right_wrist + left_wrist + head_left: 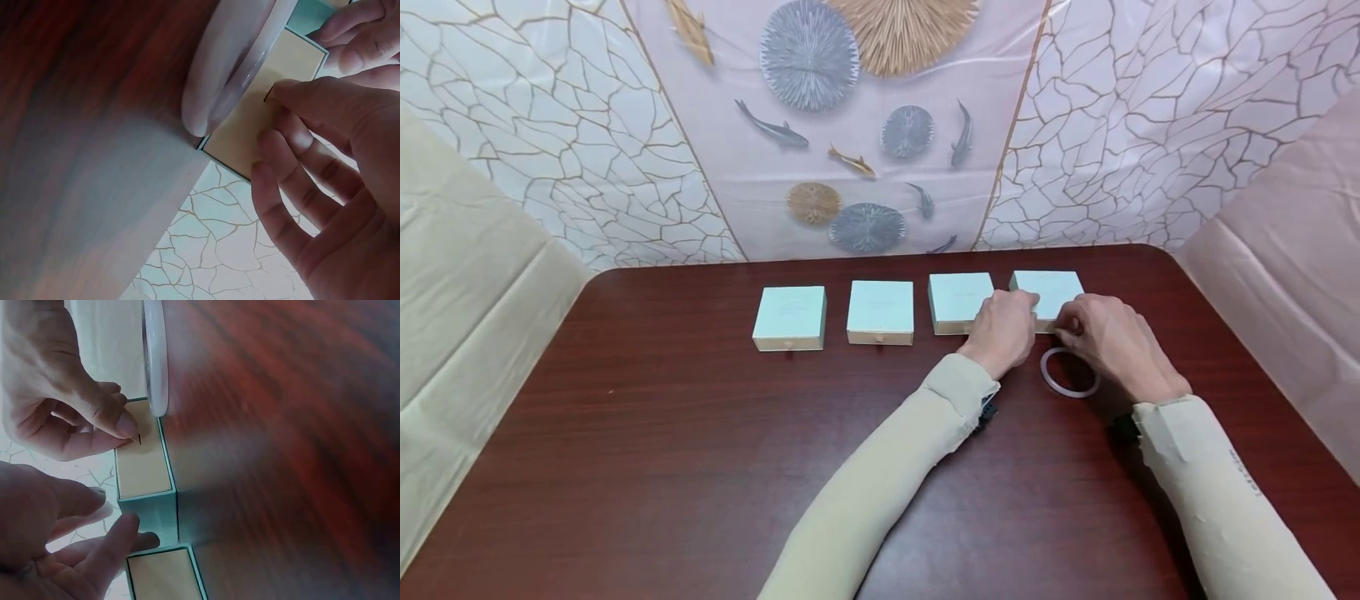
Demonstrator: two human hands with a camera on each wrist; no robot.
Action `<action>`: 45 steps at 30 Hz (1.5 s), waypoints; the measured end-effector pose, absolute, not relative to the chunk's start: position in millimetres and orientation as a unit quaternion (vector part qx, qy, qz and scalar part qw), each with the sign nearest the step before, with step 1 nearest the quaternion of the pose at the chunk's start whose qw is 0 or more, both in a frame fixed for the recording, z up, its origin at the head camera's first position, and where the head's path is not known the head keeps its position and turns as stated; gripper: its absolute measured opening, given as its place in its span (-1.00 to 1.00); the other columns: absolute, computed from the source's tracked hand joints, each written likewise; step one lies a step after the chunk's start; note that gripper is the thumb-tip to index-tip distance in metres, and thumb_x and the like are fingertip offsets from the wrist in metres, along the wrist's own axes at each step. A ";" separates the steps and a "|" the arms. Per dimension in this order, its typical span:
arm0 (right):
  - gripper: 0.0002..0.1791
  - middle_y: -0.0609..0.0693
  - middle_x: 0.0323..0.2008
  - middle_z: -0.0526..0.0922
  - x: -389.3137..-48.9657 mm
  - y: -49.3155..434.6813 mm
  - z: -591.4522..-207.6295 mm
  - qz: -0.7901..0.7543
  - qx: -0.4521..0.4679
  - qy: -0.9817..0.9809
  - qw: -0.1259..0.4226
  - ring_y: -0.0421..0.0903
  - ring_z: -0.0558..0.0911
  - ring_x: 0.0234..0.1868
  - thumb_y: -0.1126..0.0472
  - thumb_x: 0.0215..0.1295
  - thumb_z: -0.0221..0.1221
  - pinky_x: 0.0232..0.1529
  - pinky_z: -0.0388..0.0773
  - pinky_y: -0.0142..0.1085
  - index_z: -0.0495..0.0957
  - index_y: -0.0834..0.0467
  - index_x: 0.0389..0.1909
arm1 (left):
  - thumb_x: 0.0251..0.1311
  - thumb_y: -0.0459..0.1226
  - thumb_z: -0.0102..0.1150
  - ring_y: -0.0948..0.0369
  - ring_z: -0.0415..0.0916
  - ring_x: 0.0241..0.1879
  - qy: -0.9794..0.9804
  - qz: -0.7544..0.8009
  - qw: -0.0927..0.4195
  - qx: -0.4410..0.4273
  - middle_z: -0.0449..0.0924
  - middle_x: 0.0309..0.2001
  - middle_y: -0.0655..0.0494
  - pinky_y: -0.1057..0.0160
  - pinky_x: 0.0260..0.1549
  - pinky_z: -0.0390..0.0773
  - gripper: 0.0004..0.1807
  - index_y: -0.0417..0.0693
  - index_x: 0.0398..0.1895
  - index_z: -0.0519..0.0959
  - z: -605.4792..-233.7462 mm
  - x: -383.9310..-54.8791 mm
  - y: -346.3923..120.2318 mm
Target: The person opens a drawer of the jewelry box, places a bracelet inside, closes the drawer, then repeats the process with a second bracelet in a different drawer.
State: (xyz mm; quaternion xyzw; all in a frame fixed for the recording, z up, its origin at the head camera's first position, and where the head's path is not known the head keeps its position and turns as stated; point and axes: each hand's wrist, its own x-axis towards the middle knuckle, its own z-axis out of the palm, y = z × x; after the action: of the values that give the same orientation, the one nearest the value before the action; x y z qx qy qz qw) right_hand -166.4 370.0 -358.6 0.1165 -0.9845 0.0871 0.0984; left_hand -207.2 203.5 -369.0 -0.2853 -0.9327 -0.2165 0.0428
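Observation:
At the right end of a row of pale mint boxes is a box (1051,287) with a beige drawer front (142,469). My right hand (1112,342) pinches the small pull tab (139,440) on that front between thumb and fingertip. Beside the box's left side is my left hand (1003,329), its fingers loosely extended near the side wall (153,515); whether they press on it I cannot tell. A pale, translucent bangle (1047,375) lies on the table just in front of this box, below my right hand. The drawer appears closed.
Further left stand three similar boxes: one box (957,296) close by my left hand, a middle box (880,307) and a leftmost box (790,312). All rest on a dark red-brown table (700,467). Patterned cloth (865,167) hangs behind its far edge.

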 end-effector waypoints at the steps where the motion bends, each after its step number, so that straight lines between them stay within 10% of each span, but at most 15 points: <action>1: -0.92 -0.02 -0.51 0.60 -166.4 370.5 -358.0 0.085 0.117 -0.984 0.100 -0.04 0.56 -0.46 0.37 0.14 0.33 -0.46 0.48 -0.10 0.70 0.13 -0.41 | 0.54 -0.26 -0.04 0.21 0.75 -0.19 -0.930 -0.223 0.040 -0.288 0.79 -0.14 0.20 0.45 -0.34 0.60 -0.67 0.14 0.14 0.70 -368.2 -207.5 203.7; 10: -0.94 -0.02 -0.50 0.59 -167.5 371.8 -355.4 0.078 0.118 -0.986 0.092 -0.04 0.56 -0.44 0.37 0.15 0.30 -0.45 0.47 -0.11 0.70 0.16 -0.40 | 0.56 -0.23 -0.04 0.31 0.71 -0.01 -0.924 -0.270 0.011 -0.270 0.69 0.18 0.29 0.53 -0.14 0.61 -0.64 0.14 0.27 0.63 -363.7 -208.1 204.8; 23: -0.90 -0.02 -0.54 0.61 -166.6 376.0 -363.7 0.101 0.164 -0.975 0.115 -0.06 0.57 -0.46 0.43 0.04 0.33 -0.37 0.51 -0.12 0.68 0.17 -0.51 | 0.51 -0.23 0.01 0.30 0.63 -0.47 -0.930 -0.229 0.032 -0.287 0.56 -0.64 0.24 0.47 -0.50 0.47 -0.54 0.09 -0.68 0.51 -370.3 -204.1 205.2; 45: -0.89 -0.11 -0.54 0.63 -169.1 376.6 -359.0 0.118 0.162 -0.976 0.081 -0.10 0.57 -0.41 0.40 0.11 0.34 -0.30 0.52 -0.14 0.69 0.13 -0.48 | 0.49 -0.25 0.05 0.25 0.72 -0.38 -0.934 -0.270 0.033 -0.230 0.63 -0.57 0.24 0.45 -0.53 0.51 -0.65 0.10 -0.53 0.64 -373.4 -208.5 212.3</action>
State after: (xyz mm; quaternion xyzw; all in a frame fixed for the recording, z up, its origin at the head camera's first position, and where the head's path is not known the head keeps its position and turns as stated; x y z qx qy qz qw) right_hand -169.1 376.6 -359.0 0.1623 -0.9763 0.1183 0.0805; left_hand -208.5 212.3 -373.4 -0.2301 -0.9343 -0.2705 0.0328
